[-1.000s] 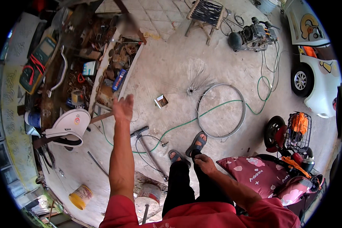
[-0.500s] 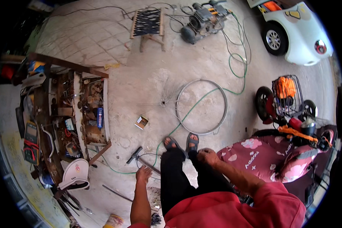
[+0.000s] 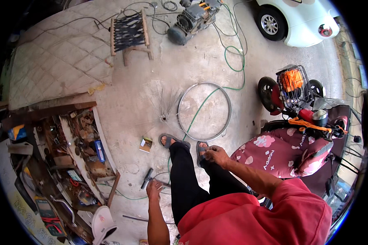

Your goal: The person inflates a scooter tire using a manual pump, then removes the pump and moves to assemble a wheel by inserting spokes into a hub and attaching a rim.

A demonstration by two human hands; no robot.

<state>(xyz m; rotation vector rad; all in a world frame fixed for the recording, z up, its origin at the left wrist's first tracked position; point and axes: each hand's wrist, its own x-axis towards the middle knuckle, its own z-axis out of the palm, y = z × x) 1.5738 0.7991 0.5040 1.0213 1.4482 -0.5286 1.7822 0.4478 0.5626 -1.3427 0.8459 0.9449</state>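
Observation:
My left hand [image 3: 154,190] hangs beside my left leg, fingers loosely apart, with nothing visible in it. Close to it on the floor lies a tool with a black T-shaped handle [image 3: 147,178], perhaps a floor pump, partly hidden by the hand. In front of my right thigh is my right hand [image 3: 216,156], its fingers closed together; whatever they hold is hidden or too small to name. A bare bicycle wheel rim [image 3: 231,110] lies flat ahead of my feet. Left of it rests a hub [image 3: 164,118] with loose spokes fanning out. A small open box [image 3: 146,144] sits nearby.
A green hose [image 3: 200,109] crosses under the rim toward a compressor [image 3: 192,20]. A low stool [image 3: 130,32] stands far left of it. Left is a wooden tool bench [image 3: 75,153] full of parts. A scooter with a maroon seat cover [image 3: 270,157] stands right, a white vehicle [image 3: 310,24] beyond.
My view has swung, so the floor things sit further left and the bench lower. My feet have stepped apart slightly. Both hands keep much the same place beside my legs.

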